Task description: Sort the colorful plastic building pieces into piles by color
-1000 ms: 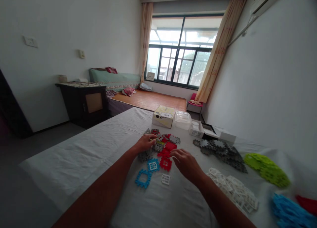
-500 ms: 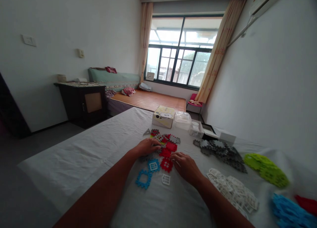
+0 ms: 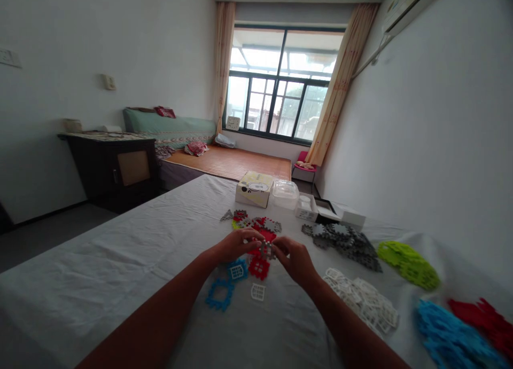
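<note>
My left hand (image 3: 236, 243) and my right hand (image 3: 293, 259) meet over a small grey interlocking tile (image 3: 266, 249), and both pinch it just above the white table (image 3: 132, 262). Under and before the hands lie a red window tile (image 3: 258, 268), a blue window tile (image 3: 237, 272), an open blue frame tile (image 3: 218, 293) and a small white window tile (image 3: 257, 291). Beyond my hands sits a joined patch of red and grey tiles (image 3: 256, 223).
Loose tile piles lie to the right: grey (image 3: 348, 240), white (image 3: 363, 300), green (image 3: 409, 261), blue (image 3: 449, 334), red (image 3: 487, 318). A cardboard box (image 3: 253, 189), a clear tub (image 3: 285, 194) and an open white box (image 3: 324, 211) stand at the far edge.
Both hands have come together from apart and now hold the grey tile between them. The view has swung a little to the right.
</note>
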Motion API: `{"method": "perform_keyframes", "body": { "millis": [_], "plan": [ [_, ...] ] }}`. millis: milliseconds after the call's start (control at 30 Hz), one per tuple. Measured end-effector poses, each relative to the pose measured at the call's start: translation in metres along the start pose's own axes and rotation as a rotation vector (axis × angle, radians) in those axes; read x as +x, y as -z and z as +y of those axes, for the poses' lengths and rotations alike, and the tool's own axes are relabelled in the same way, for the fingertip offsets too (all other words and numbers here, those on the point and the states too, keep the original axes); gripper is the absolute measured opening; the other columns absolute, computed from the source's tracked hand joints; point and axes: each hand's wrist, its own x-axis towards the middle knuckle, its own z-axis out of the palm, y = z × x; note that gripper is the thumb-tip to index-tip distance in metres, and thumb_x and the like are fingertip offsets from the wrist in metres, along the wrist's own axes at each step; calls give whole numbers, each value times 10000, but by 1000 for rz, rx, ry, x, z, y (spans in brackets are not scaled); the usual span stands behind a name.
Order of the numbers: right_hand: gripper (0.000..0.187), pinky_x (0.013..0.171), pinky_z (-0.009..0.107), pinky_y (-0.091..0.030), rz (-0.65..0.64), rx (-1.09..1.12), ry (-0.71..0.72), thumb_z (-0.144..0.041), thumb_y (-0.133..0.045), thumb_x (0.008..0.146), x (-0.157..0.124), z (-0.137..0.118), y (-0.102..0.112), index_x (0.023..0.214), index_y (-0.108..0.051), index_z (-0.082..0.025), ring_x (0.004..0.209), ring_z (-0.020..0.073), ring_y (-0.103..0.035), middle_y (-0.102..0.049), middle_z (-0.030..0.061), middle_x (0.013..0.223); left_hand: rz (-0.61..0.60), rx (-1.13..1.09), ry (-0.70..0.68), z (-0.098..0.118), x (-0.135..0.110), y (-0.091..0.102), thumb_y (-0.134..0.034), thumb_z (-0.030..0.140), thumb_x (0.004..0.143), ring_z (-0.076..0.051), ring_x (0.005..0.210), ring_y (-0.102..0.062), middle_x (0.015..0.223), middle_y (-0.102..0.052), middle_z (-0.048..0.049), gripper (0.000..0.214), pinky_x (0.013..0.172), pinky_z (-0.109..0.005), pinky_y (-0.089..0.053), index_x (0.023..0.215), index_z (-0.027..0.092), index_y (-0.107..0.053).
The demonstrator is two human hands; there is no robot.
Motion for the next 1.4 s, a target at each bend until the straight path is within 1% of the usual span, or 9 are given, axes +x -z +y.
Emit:
{"method": "perform_keyframes", "body": {
  "millis": [200,300,500,667,833,967,1033,1200,1400],
  "plan": [
    [237,632,279,-485,188,-171,-288,-399,-526,789,28,65,63,844,-636,-197,668,185,-670,-711,42,748,127,45,-5,-10,3,6,-506,356,883,-188,997,-607,1052,-690,-74,294,911,-299,-459,1003,185,-712],
    [211,602,256,-472,206,-290,-411,-344,-515,772,41,104,89,865,-627,-192,631,168,-670,-703,27,706,161,67,-9,-12,3,6,-506,327,877,-187,983,-616,1024,-701,-69,275,922,-303,-456,978,181,-717],
    [141,589,269,-455,234,-415,-469,-279,-539,741,47,133,101,774,-635,-182,578,168,-640,-668,31,641,164,130,25,-23,1,7,-488,309,879,-172,891,-637,1007,-705,-56,280,804,-256,-490,996,184,-710],
    [195,734,307,-457,258,-473,-343,-270,-506,782,55,106,83,862,-653,-170,802,196,-642,-688,89,865,296,195,95,-31,1,11,-483,318,878,-170,876,-636,1001,-709,-47,271,807,-269,-494,972,200,-708],
    [211,684,280,-477,-95,-199,-32,-293,-477,854,49,28,12,898,-666,-209,678,151,-623,-697,23,841,442,206,156,-36,2,14,-480,293,870,-175,921,-647,1025,-708,-43,269,828,-276,-497,993,199,-700],
    [184,833,320,-464,-259,-157,225,-272,-555,851,31,-40,-44,1002,-657,-247,940,195,-597,-690,16,989,506,175,182,-39,2,18,-473,299,874,-168,871,-658,1014,-714,-44,279,797,-262,-504,1000,192,-698],
    [291,914,357,-427,-305,-207,299,-301,-610,830,26,-60,-61,1121,-615,-285,1074,230,-544,-664,5,1111,531,156,197,-40,2,20,-477,302,871,-164,844,-662,1000,-719,-47,279,784,-256,-509,998,185,-696],
    [430,888,346,-419,-387,-394,370,-386,-639,818,29,-70,-78,1230,-549,-302,1094,237,-539,-659,26,1137,567,135,205,-40,1,25,-484,314,862,-175,811,-672,957,-729,-63,294,756,-264,-520,994,156,-695],
    [192,852,354,-397,-362,-584,378,-330,-497,909,30,-66,-73,916,-650,-215,870,204,-608,-705,55,886,565,140,189,-42,2,24,-481,308,853,-178,818,-673,948,-731,-60,292,747,-263,-516,970,163,-705]
  ]
}}
